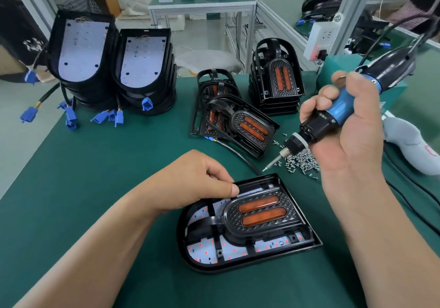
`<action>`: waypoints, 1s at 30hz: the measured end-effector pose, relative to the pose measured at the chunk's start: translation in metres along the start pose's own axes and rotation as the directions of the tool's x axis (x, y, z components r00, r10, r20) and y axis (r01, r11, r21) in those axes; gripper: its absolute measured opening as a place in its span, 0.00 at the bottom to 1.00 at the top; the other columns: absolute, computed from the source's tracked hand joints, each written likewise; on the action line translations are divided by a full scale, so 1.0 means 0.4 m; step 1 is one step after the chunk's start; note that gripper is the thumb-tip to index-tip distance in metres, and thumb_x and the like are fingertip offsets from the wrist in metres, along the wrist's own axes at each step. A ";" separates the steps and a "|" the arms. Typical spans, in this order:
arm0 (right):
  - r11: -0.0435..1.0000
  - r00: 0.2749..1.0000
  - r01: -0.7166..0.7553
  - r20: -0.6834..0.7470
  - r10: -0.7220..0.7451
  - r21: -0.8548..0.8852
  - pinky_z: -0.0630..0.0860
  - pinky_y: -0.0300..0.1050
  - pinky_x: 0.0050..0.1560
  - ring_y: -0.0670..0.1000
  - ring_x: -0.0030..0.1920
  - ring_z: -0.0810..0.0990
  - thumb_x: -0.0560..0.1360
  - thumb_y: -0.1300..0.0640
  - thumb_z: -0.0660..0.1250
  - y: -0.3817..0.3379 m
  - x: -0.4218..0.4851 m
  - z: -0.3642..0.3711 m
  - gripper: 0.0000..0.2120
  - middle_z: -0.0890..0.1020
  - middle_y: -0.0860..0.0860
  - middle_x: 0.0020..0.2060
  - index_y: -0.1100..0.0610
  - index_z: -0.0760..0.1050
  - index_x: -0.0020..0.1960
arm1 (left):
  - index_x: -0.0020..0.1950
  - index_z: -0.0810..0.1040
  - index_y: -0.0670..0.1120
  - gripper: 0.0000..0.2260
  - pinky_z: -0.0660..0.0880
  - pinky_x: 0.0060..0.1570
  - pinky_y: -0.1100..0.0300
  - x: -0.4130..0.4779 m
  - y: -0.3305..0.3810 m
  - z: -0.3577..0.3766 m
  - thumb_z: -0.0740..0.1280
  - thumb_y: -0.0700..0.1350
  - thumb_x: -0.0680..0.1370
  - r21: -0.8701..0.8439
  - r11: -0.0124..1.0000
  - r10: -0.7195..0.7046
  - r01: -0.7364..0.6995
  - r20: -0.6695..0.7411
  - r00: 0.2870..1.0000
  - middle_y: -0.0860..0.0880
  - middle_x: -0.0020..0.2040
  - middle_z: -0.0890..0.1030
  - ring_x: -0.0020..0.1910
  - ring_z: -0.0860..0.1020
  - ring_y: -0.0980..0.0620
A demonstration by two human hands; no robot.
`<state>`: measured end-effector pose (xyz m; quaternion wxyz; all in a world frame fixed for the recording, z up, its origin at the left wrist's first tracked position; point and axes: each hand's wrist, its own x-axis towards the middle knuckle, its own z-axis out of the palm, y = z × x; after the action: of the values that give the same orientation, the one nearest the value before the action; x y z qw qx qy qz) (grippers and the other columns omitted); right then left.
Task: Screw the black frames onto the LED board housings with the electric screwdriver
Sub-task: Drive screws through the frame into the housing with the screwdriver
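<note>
My right hand [345, 136] is wrapped fully round the blue barrel of the electric screwdriver [333, 115], fingers curled tight. The tool is tilted so its bit [271, 165] points down and away from my palm. The tip hovers just above the loose pile of screws [302, 160] lying under my knuckles, I judge so that it can pick up a screw.

My left hand [204, 184] rests on the far rim of the LED board housing [183, 234], fingers curled under and thumb laid flat along the edge. I judge it is there to keep the housing from sliding on the green mat [95, 165]. Whether those fingers also pinch a screw, I cannot tell.

The black frame [259, 215] with its two orange lenses sits inside that housing, just off my left thumb tip and below the bit. It lies flat, its screw tabs facing up where I can reach them.

Beyond my left hand stand the stacked bare housings [83, 53]; beyond my right fingers, the stack of spare frames [276, 77]. Both are within reach.
</note>
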<state>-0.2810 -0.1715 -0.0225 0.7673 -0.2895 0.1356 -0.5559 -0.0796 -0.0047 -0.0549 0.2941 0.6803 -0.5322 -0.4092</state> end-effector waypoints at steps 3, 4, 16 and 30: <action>0.998 0.999 -0.001 0.051 0.004 -0.057 0.78 0.44 0.45 0.46 0.34 0.73 0.82 0.55 0.67 -0.004 -0.004 0.002 0.04 0.75 0.48 0.38 0.55 0.75 0.53 | 0.42 0.88 0.49 0.06 0.68 0.35 0.69 0.002 -0.003 0.000 0.80 0.51 0.74 -0.012 1.000 -0.009 0.008 -0.022 1.000 0.54 0.30 0.76 0.31 0.71 0.59; 0.997 0.998 -0.002 0.066 0.007 -0.075 0.78 0.44 0.45 0.46 0.35 0.73 0.82 0.54 0.67 -0.004 -0.006 0.002 0.04 0.75 0.48 0.38 0.55 0.75 0.54 | 0.42 0.88 0.48 0.07 0.67 0.33 0.68 0.002 -0.004 0.001 0.80 0.50 0.74 -0.020 1.000 -0.012 0.012 -0.022 1.000 0.54 0.29 0.75 0.30 0.70 0.58; 0.977 0.984 0.001 0.175 0.037 -0.214 0.77 0.43 0.43 0.46 0.35 0.72 0.84 0.53 0.63 -0.005 -0.014 0.005 0.05 0.74 0.47 0.38 0.53 0.75 0.55 | 0.41 0.87 0.47 0.08 0.63 0.30 0.68 0.001 -0.005 0.006 0.80 0.50 0.74 -0.011 1.000 0.001 -0.001 -0.028 1.000 0.56 0.26 0.70 0.28 0.65 0.56; 0.956 0.978 -0.006 0.199 0.067 -0.294 0.77 0.43 0.40 0.46 0.33 0.72 0.82 0.54 0.62 0.010 -0.022 0.020 0.04 0.74 0.47 0.36 0.53 0.75 0.54 | 0.41 0.87 0.48 0.07 0.64 0.33 0.62 0.001 0.000 0.007 0.79 0.51 0.74 -0.016 1.000 0.019 -0.019 -0.017 1.000 0.52 0.27 0.70 0.30 0.65 0.53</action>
<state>-0.2769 -0.1599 -0.0196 0.7364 -0.4532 0.1408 -0.4822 -0.0819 -0.0051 -0.0565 0.3079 0.6761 -0.5329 -0.4052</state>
